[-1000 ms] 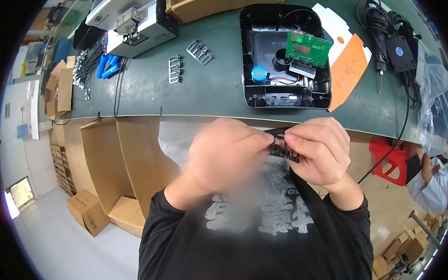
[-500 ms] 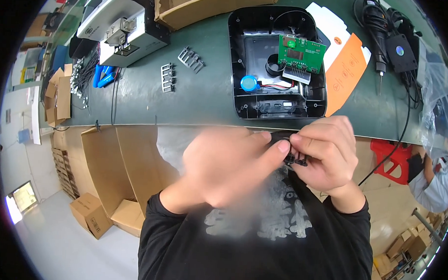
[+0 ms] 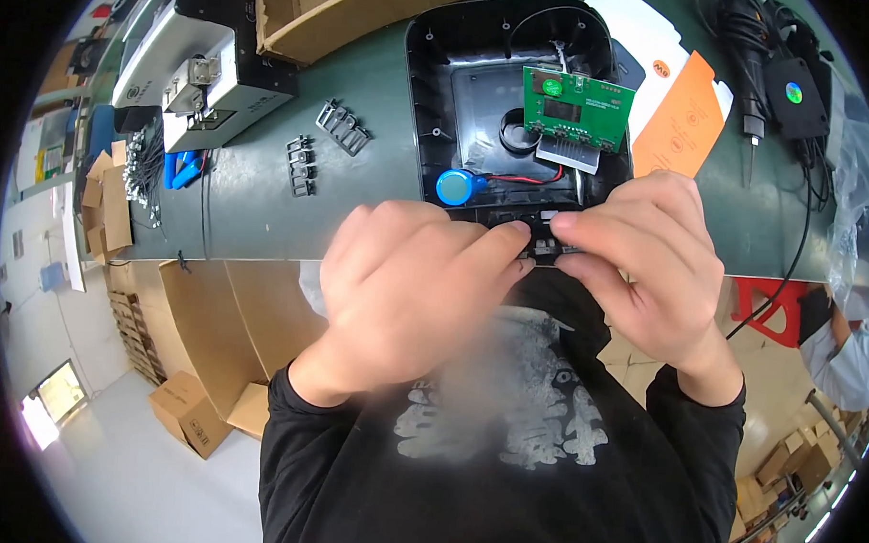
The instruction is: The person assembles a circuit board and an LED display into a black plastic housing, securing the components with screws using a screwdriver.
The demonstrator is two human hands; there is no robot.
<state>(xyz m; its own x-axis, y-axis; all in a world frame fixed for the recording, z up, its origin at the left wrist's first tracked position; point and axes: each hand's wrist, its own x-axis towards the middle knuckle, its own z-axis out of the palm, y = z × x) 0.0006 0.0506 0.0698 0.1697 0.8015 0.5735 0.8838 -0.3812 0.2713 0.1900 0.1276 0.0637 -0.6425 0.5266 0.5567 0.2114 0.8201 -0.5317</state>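
My left hand [image 3: 405,285] and my right hand [image 3: 659,270] meet over the near wall of a black plastic housing [image 3: 475,77]. Between their fingertips is a small black plastic part [image 3: 544,246], pinched from both sides and largely covered. Whether it touches the housing I cannot tell. Inside the housing, a green circuit board [image 3: 593,114] leans at the right above a round black ring [image 3: 518,131]. A round blue component [image 3: 454,187] with red and black wires lies toward the near left corner.
Two black toothed plastic parts [image 3: 344,127] lie left of the housing. Farther left stand a white and black machine [image 3: 234,107] and blue-handled pliers or cutters [image 3: 184,170]. A white and orange card [image 3: 684,117] and an electric screwdriver [image 3: 753,115] lie right. An open carton [image 3: 366,30] stands behind.
Both hands have moved away from my body and up over the housing's near edge, bringing the small black part along. The view has shifted slightly.
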